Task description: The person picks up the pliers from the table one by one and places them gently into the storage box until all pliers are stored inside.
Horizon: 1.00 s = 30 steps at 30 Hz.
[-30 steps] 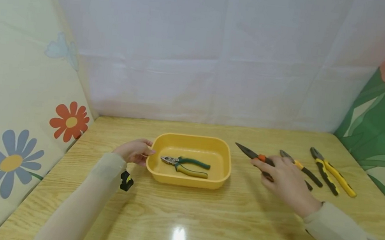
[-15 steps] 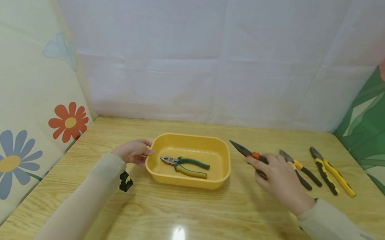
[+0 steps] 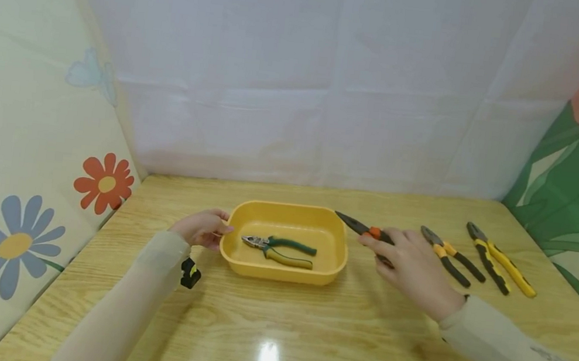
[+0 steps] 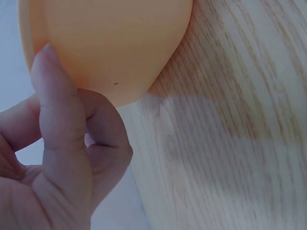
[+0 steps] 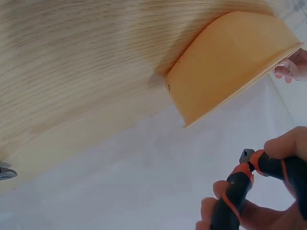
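Observation:
At the left end of a yellow plastic tray [image 3: 280, 273], my left hand [image 3: 202, 228] grips the rim. The left wrist view has the thumb [image 4: 60, 105] over the rim and a bent finger against the outer wall. Inside the tray lies a pair of combination pliers [image 3: 279, 250] with one green and one yellow-green handle, nose to the left. My right hand [image 3: 414, 270] holds long-nose pliers [image 3: 353, 222] with black and orange-red handles. Their dark tip overlaps the tray's right rim in the head view. In the right wrist view the handles [image 5: 232, 199] stand spread within the fingers.
Two more pairs of pliers lie on the wooden table [image 3: 252, 329] to the right: orange-and-black pliers [image 3: 446, 253] and yellow-and-black pliers [image 3: 493, 255] farther right. A white cloth [image 3: 278, 85] hangs behind the table. A black wrist-worn item [image 3: 189, 273] shows beneath the left wrist.
My right hand has moved left with the long-nose pliers, away from the other pliers, bringing their tip to the tray's right rim. The left hand and tray have stayed put.

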{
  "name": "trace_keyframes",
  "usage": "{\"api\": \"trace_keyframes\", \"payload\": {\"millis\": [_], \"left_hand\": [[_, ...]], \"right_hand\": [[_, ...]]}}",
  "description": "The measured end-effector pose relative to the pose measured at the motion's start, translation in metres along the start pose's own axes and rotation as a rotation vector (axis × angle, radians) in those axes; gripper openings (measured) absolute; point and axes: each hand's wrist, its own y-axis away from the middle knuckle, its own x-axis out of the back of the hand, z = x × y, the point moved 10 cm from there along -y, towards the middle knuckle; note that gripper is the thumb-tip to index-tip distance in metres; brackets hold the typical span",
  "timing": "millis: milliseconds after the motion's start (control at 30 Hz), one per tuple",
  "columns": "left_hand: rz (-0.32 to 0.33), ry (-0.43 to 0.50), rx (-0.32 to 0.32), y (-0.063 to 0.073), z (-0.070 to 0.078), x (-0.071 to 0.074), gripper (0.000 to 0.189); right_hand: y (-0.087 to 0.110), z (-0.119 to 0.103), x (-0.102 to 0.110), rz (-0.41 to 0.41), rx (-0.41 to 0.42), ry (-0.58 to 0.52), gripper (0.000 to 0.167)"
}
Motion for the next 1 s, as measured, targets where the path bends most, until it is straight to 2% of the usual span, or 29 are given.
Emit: {"api": "trace_keyframes", "payload": {"millis": [433,800,1000], "left_hand": [[-0.002,-0.008,-0.003,0.001,0.000,0.001,0.033],[-0.023,-0.013,-0.014,0.000,0.002,0.000,0.033],[-0.006,-0.011,-0.004,0.001,0.001,0.001,0.031]], "right_hand": [[-0.007,-0.010,-0.002,0.035,0.054,0.012,0.047],[-0.009,-0.009,-0.007,0.021,0.037,-0.039,0.046],[-0.014,-0.012,-0.010,0.010,0.039,-0.050,0.043]]}}
